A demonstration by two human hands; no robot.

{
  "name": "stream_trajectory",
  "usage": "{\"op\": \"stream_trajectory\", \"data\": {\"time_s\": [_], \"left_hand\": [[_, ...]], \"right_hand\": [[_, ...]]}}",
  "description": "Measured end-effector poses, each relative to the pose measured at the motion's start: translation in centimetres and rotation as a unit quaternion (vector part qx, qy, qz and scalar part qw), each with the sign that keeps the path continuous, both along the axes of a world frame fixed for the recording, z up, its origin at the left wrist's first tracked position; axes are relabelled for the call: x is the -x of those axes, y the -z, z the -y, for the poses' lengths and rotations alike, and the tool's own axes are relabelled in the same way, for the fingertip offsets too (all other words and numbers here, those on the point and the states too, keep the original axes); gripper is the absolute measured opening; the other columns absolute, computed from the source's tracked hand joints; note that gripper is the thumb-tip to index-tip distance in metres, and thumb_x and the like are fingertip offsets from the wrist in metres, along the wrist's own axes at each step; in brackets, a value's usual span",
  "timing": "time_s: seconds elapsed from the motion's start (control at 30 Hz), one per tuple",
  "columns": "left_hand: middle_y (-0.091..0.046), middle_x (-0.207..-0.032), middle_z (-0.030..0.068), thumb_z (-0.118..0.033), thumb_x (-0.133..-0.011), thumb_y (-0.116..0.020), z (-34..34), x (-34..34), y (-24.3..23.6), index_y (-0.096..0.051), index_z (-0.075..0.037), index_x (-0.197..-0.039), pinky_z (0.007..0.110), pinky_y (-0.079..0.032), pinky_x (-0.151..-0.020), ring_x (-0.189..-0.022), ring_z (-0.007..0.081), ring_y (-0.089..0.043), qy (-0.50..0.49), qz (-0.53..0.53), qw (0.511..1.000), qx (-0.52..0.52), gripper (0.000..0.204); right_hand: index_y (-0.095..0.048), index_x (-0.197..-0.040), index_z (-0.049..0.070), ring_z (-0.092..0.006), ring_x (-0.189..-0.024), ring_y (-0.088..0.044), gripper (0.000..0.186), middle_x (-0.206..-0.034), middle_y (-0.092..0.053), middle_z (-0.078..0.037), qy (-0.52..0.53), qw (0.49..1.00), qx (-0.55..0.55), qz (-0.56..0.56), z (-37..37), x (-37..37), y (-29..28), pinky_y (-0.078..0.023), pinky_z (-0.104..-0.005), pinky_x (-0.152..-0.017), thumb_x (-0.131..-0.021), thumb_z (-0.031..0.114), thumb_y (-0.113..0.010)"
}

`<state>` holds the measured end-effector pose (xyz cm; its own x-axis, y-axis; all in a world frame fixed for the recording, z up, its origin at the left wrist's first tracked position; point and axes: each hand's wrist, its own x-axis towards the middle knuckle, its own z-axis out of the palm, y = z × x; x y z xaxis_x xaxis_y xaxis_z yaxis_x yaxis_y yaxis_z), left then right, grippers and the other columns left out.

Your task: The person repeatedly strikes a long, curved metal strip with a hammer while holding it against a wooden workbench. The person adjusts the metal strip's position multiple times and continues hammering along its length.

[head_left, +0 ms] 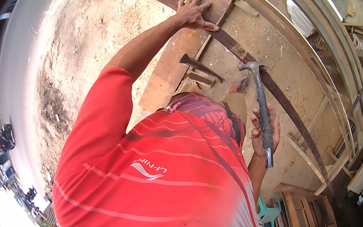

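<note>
My left hand (191, 13) lies with spread fingers on a long, narrow strip of dark wood (232, 45). The strip crosses a flat brown plank (166, 76) and runs down to the right. In my right hand (276, 126) is a claw hammer (262, 97), held by its dark, tape-wrapped handle. Its metal head is up, close to the strip and overlapping it in view; whether they touch I cannot tell. A dark, tapered tool (201, 67) lies across the plank's edge in front of me, its kind unclear.
Long boards (330, 30) and scrap timber stand along the right. A slatted wooden frame (309, 224) and a green plastic chair (269, 213) are at the lower right. Sandy ground (111, 15) with wood chips borders a paved road (26, 45) on the left. My sandalled feet show below the strip.
</note>
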<state>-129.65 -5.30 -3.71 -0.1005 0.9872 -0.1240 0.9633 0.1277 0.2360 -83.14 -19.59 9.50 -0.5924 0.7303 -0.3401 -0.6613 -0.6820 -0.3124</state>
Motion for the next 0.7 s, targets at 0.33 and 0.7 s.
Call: {"op": "stream_trajectory", "data": {"time_s": [0.33, 0.7], "left_hand": [[-0.031, -0.167, 0.0214, -0.103, -0.055, -0.06, 0.3, -0.1, 0.0, -0.042, -0.025, -0.161, 0.067, -0.014, -0.123, -0.152, 0.0449, -0.033, -0.001, -0.029, 0.999, -0.014, 0.134], [-0.023, -0.168, 0.0285, -0.094, -0.061, -0.069, -0.1, -0.3, -3.1, -0.041, -0.015, -0.161, 0.065, -0.011, -0.124, -0.156, 0.0452, -0.022, -0.005, 0.056, 0.998, 0.042, 0.13]], "right_hand": [[-0.052, -0.136, 0.001, -0.0068, -0.051, -0.048, 0.041, -0.077, -0.057, -0.003, -0.18, 0.823, -0.161, 0.514, 1.3, 5.6, -2.1, -0.04, -0.0237, -0.044, -0.11, 0.033, -0.054], [-0.056, -0.114, 0.001, -0.0105, -0.065, -0.053, 0.032, -0.079, -0.055, -0.002, -0.101, 0.593, -0.458, 0.654, -1.7, 6.5, -1.6, -0.045, -0.027, -0.058, -0.109, 0.033, -0.057]]}}
